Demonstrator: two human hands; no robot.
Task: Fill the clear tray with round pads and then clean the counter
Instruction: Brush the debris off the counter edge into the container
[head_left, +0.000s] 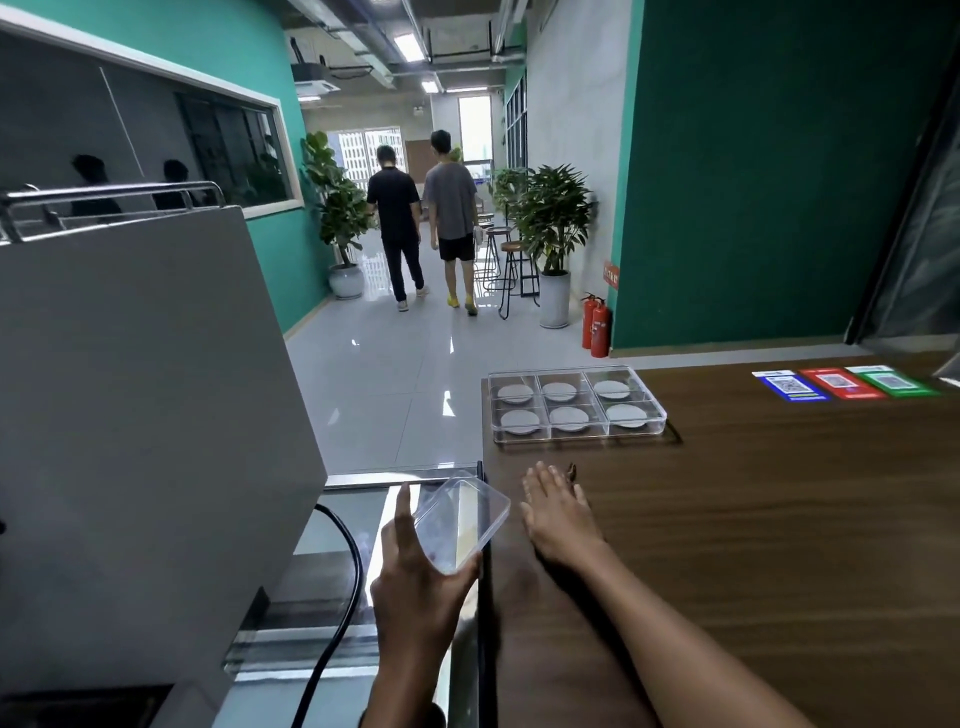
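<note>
Left hand (415, 582) up close, gripping a clear lid (460, 522) by its near corner, thumb on one side and a long finger stretched along the other, holding it tilted just off the counter's left edge. Right hand (558, 512) lies flat on the wooden counter (753, 519), fingers straight and together, holding nothing, just beside the lid. Further along sits the clear tray (577, 406), near the far left corner, all six compartments carrying a round pad (519, 421). Three coloured cards (844, 385) lie well to the right. Two people walk away down the corridor.
</note>
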